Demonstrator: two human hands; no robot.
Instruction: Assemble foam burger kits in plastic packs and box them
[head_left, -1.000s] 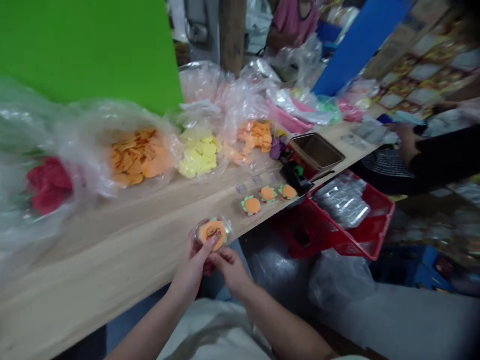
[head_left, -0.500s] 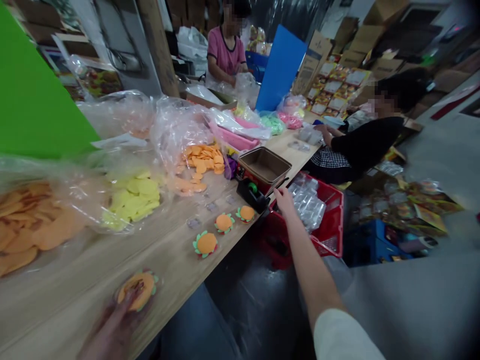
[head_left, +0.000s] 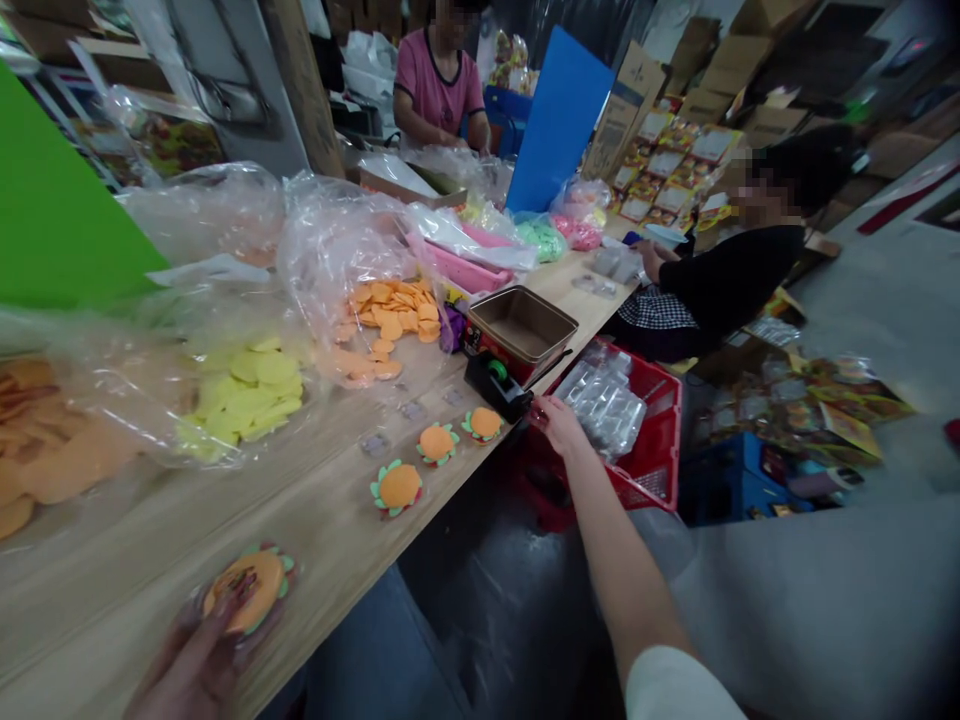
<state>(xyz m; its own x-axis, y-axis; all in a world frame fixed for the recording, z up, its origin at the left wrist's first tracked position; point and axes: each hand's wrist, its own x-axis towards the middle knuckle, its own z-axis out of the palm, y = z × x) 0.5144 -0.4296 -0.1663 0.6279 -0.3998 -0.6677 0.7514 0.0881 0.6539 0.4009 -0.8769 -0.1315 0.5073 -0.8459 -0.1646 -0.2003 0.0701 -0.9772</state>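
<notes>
My left hand [head_left: 199, 640] grips a toy hamburger [head_left: 251, 590] in a clear plastic case, low over the near end of the table. The burger has an orange bun top, and green and red layers show at its edge. At the front end of a black tape dispenser [head_left: 496, 385] with a green core, my right hand [head_left: 556, 422] has its fingers pinched together on the tape; the strip itself is hard to make out. Between my hands, three toy burgers lie in a row along the table edge, the closest one [head_left: 399, 487] being the largest.
An open brown tin [head_left: 525, 322] stands behind the dispenser. Plastic bags hold orange discs [head_left: 397, 310] and yellow discs [head_left: 251, 390]. Below the table edge is a red crate [head_left: 660, 400] of clear cases. Two people sit or stand farther along, beside a blue panel [head_left: 559, 120].
My right hand has moved down and slightly left to the dispenser's front end. My left hand still holds the toy hamburger, now tilted a little. The view has shifted slightly.
</notes>
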